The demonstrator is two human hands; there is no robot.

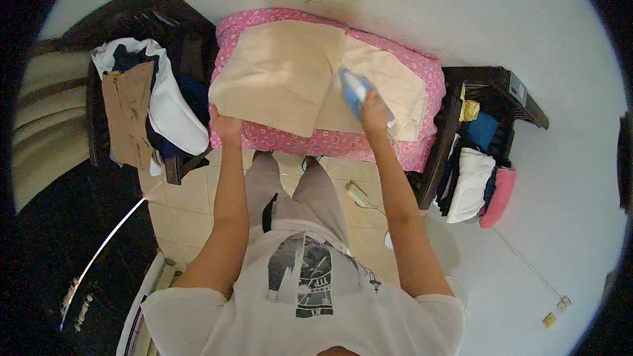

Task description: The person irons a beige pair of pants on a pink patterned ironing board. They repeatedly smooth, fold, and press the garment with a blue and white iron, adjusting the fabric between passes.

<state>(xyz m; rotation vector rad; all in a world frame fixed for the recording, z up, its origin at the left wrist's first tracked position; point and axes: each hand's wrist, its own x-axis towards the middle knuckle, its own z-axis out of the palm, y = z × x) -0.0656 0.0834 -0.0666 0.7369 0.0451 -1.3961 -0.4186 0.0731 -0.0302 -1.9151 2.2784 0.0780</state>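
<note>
A beige garment (277, 74) lies spread over a surface padded with a pink patterned cloth (296, 139). My right hand (377, 114) is closed around the handle of a blue and white clothes iron (353, 90). The iron rests on the right part of the garment, its tip pointing away from me and slightly left. At the garment's near left corner, my left hand (227, 126) grips the edge; some of its fingers are hidden. A few creases run across the beige fabric near its middle.
Left, a dark wooden chair (174, 170) bears brown trousers (128, 113) and a white garment (170, 104). Right, a dark wooden rack (431, 173) holds folded white cloth (472, 183) and pink cloth (499, 193). A power strip (357, 194) with a cord lies on the tiled floor.
</note>
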